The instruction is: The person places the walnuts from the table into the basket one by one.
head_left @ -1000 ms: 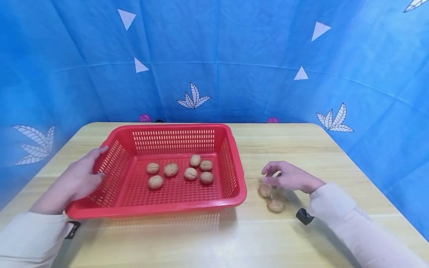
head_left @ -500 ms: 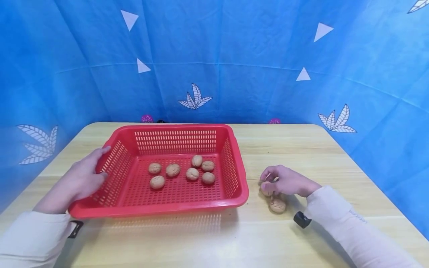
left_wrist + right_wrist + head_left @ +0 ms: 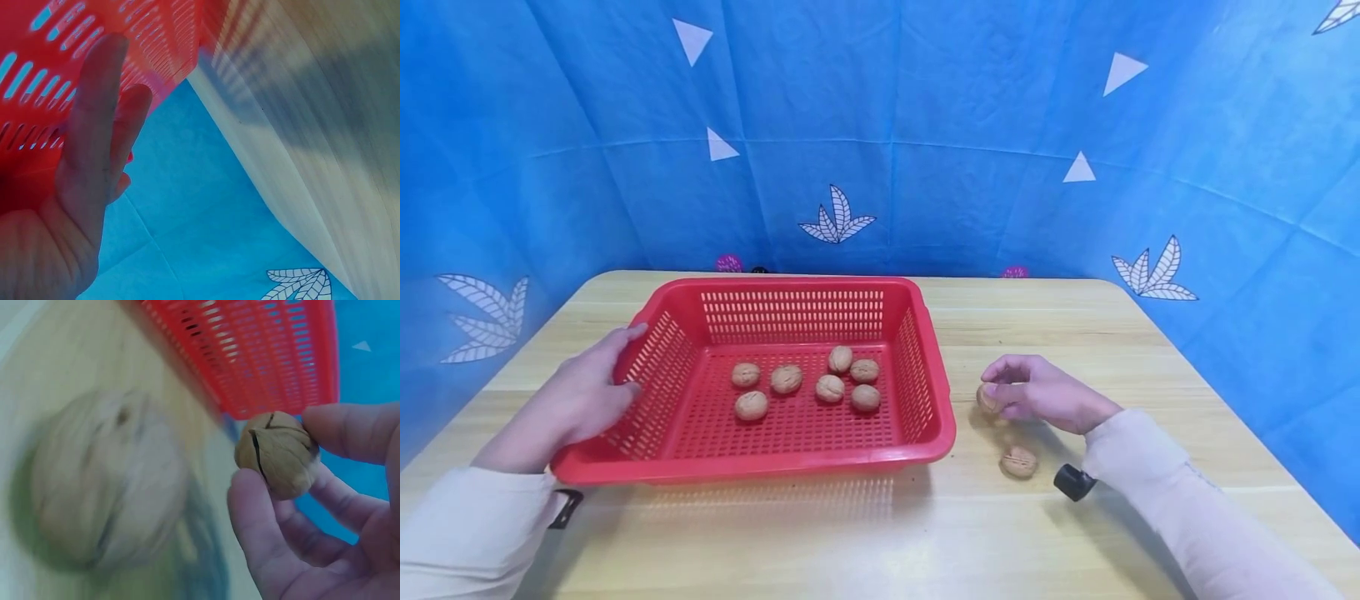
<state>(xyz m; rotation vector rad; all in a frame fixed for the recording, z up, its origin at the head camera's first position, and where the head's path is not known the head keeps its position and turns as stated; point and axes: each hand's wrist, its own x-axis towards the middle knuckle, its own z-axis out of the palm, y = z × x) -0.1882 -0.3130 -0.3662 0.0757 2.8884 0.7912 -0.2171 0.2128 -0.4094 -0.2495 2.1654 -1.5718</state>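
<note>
At the left of the head view, my left hand (image 3: 576, 400) holds the left side of a red plastic basket (image 3: 752, 468), its fingers (image 3: 94, 119) lying along the slotted outer wall. Several walnuts, among them one walnut (image 3: 786, 379), lie on the basket's floor. Right of the basket, my right hand (image 3: 1041, 393) pinches a cracked walnut (image 3: 281, 456) between thumb and fingertips, over the table. Another walnut (image 3: 1018, 461) rests on the tabletop just below that hand and looks large and blurred in the right wrist view.
A pale wooden table (image 3: 925, 533) carries everything. Behind it hangs a blue cloth (image 3: 970, 100) with white triangles and leaf prints. A black band piece (image 3: 1073, 482) sits below the right sleeve (image 3: 1157, 467).
My right hand has closed its fingertips on one of the two table walnuts and moved it slightly away from the other. The left hand has stayed at the basket's side.
</note>
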